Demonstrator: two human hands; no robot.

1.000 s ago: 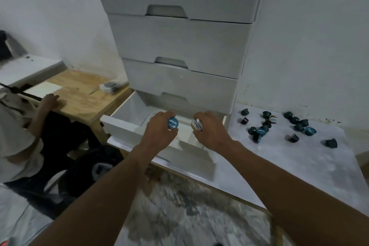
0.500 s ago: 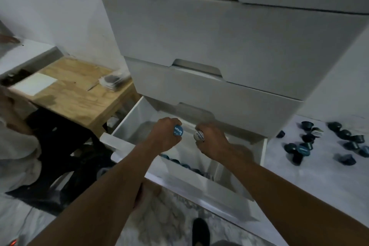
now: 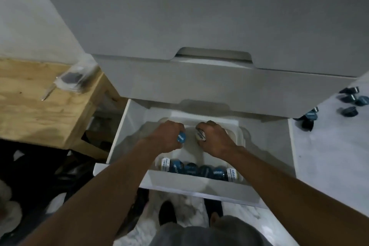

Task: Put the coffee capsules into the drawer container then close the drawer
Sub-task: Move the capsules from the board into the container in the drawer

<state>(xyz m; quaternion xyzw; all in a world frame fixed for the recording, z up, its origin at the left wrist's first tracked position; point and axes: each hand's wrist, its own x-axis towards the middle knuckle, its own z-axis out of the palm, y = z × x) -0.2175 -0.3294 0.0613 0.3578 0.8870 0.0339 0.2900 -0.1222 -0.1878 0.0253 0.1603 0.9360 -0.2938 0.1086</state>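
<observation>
The bottom drawer [image 3: 119, 136] of the white drawer unit stands pulled out. Inside it a white tray [image 3: 238, 126] holds a row of several capsules [image 3: 199, 170] along its near side. My left hand [image 3: 166, 137] is over the tray, closed around a blue-lidded capsule [image 3: 181, 137]. Beside it my right hand [image 3: 216, 139] grips a white-lidded capsule [image 3: 200, 135]. Both hands hover low over the tray's far half. Several dark blue loose capsules [image 3: 348, 104] lie on the white counter to the right.
The closed upper drawers [image 3: 199, 84] overhang the open one. A wooden table [image 3: 30, 106] with a clear plastic packet [image 3: 72, 79] stands to the left. The white counter [image 3: 329, 156] runs along the right. My feet and marbled floor [image 3: 183, 203] show below.
The view has moved closer and tilted down over the drawer. Both hands, still holding their capsules, have moved lower into the tray; the row of stored capsules is now visible.
</observation>
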